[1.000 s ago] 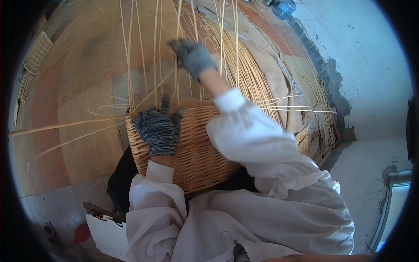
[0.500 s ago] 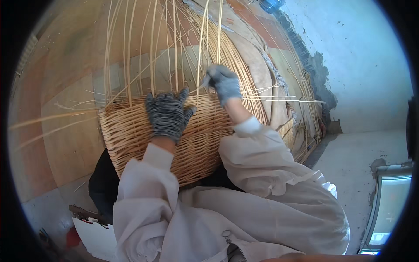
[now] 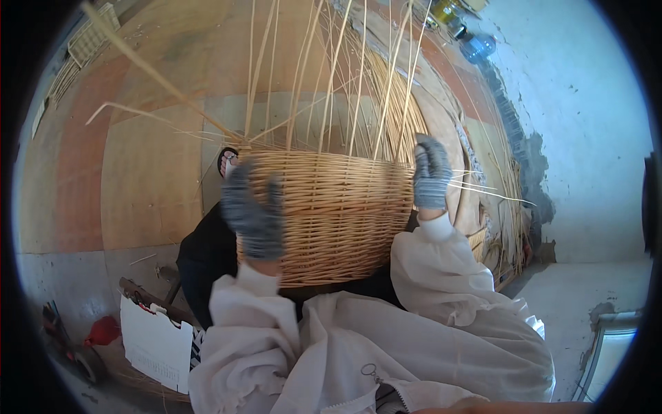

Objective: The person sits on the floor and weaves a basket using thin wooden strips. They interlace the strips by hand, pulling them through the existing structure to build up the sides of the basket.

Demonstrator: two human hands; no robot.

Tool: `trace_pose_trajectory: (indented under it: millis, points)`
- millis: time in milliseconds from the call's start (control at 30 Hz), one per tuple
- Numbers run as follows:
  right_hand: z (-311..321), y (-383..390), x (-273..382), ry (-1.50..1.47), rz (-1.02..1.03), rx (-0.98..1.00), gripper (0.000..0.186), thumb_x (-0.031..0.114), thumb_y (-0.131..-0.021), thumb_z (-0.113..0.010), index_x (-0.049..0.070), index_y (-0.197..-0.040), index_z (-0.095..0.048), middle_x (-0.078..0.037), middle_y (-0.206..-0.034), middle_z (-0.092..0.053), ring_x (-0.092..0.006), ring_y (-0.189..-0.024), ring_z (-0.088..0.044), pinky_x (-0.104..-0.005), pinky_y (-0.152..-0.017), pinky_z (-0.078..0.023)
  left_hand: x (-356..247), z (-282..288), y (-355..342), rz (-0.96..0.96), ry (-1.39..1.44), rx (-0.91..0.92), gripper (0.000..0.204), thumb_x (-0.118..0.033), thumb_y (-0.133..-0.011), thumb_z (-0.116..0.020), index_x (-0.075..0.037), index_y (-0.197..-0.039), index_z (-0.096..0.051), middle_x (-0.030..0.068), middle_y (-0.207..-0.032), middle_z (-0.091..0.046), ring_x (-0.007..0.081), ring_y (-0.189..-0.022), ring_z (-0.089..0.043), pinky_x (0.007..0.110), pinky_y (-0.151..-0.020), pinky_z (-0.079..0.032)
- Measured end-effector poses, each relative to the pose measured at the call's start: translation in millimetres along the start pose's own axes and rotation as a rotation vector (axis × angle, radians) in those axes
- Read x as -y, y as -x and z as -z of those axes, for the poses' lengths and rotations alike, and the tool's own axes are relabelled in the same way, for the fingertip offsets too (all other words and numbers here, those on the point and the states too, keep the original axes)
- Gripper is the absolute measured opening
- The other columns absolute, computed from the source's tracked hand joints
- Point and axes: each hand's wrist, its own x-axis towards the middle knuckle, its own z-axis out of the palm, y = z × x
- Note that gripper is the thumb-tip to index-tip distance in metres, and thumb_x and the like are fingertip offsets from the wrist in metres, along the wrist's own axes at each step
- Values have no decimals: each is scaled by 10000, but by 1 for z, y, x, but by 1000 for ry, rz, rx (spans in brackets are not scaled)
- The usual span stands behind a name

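A half-woven wicker basket [image 3: 338, 217] rests across my lap, its woven side facing me and long uprights [image 3: 336, 76] rising from its far edge. My left hand [image 3: 255, 214], in a grey knit glove, lies at the basket's left end. Motion smears it, with the thumb apart from the fingers; whether it grips cannot be told. At the right end my gloved right hand [image 3: 432, 176] holds the basket by its side, fingers bent together and fingertips near the upper edge. Thin loose rods [image 3: 483, 185] stick out beyond that hand.
Long willow rods [image 3: 403, 114] lie in a bundle behind the basket, beside beige cloth [image 3: 445, 103]. A large blue bottle [image 3: 477, 48] stands by the wall at upper right. At lower left are a white board [image 3: 155, 345] and a red object [image 3: 103, 331]. Thick rod ends [image 3: 158, 76] reach out leftward.
My right hand has left the far edge for the basket's right end. The left hand has moved from the middle to the left end. The basket has shifted right and sits more level in view.
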Motion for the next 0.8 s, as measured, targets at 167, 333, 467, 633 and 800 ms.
trace_pose_trajectory:
  millis: [167,333,467,633,800]
  points:
    - [-82,18,98,-455,-201,498,142,117,-827,-615,14,-925,-627,-98,-918,-636,-180,-785,-600,-258,-699,-483,41,50,-30,152,5,6,436,-59,-758,-684,0,-1156,-516,109,-1074,-589,215,-955,-579,319,-881,-458]
    - [-131,8,216,-189,101,674,101,87,-808,-585,63,-899,-624,-128,-901,-639,-239,-746,-632,-306,-615,-515,47,49,-27,76,132,-61,363,-34,-757,-666,10,-1098,-548,113,-1051,-592,211,-955,-574,320,-882,-454]
    - [-150,21,195,-61,579,448,173,137,-779,-642,70,-935,-609,-72,-782,-621,-162,-675,-609,-282,-559,-494,39,49,-29,28,77,-27,290,-34,-766,-636,6,-1048,-580,119,-1038,-585,223,-970,-558,334,-869,-457]
    - [-117,12,103,-778,-875,291,215,162,-778,-646,-7,-904,-603,-83,-787,-597,-168,-686,-566,-280,-644,-480,35,51,-32,-304,-530,0,282,-107,-781,-623,-2,-1042,-603,161,-1073,-546,280,-1008,-518,366,-887,-430]
    - [-208,-61,42,-50,150,303,394,145,-847,-581,10,-1199,-468,-95,-850,-582,-172,-680,-564,-284,-646,-485,8,9,-39,-325,-832,65,329,-201,-777,-669,-24,-1050,-621,153,-1073,-512,315,-1024,-469,404,-883,-408]
